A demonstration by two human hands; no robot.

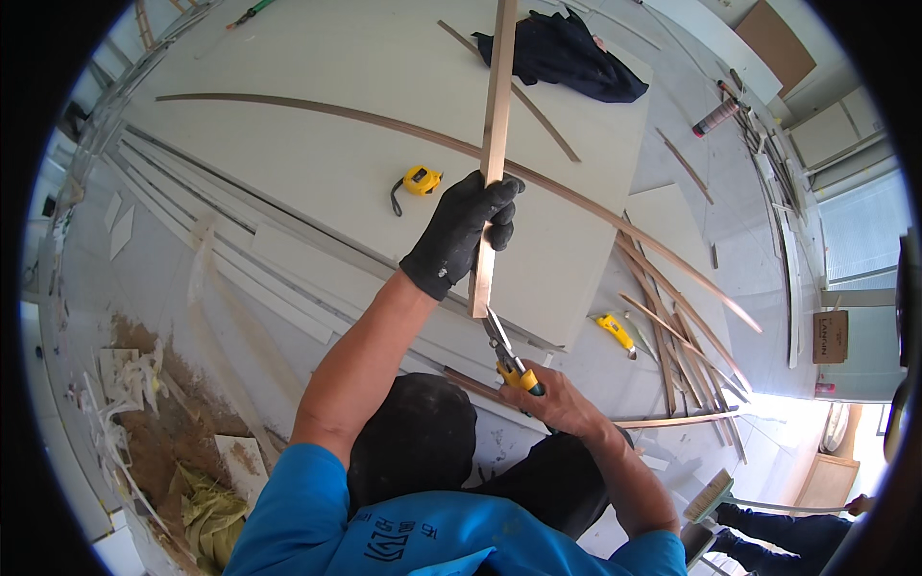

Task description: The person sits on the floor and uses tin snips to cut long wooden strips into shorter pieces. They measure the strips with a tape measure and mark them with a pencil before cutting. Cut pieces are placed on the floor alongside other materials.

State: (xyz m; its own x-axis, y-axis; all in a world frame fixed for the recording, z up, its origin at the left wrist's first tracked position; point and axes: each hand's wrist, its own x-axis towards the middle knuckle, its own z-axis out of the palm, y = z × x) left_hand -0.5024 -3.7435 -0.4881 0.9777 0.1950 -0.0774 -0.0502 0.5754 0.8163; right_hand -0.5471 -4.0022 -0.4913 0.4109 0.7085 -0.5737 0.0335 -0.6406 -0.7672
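Observation:
My left hand [461,226], in a black glove, grips a long, narrow copper-coloured strip [497,115] that runs lengthwise away from me. My bare right hand [552,398] holds snips with yellow handles [514,370], their blades at the strip's near end. Beyond and left of my left hand, a yellow tape measure [421,180] lies on a large pale board [288,58]. Another long strip [365,125] lies across the board beneath the held one.
A dark cloth [576,58] sits at the back. Loose strips [672,346] and a yellow cutter [613,331] lie right. A red-and-silver tube [715,117] lies beyond. Debris [192,490] covers the lower left. Another person's legs [788,533] and a broom [711,494] are lower right.

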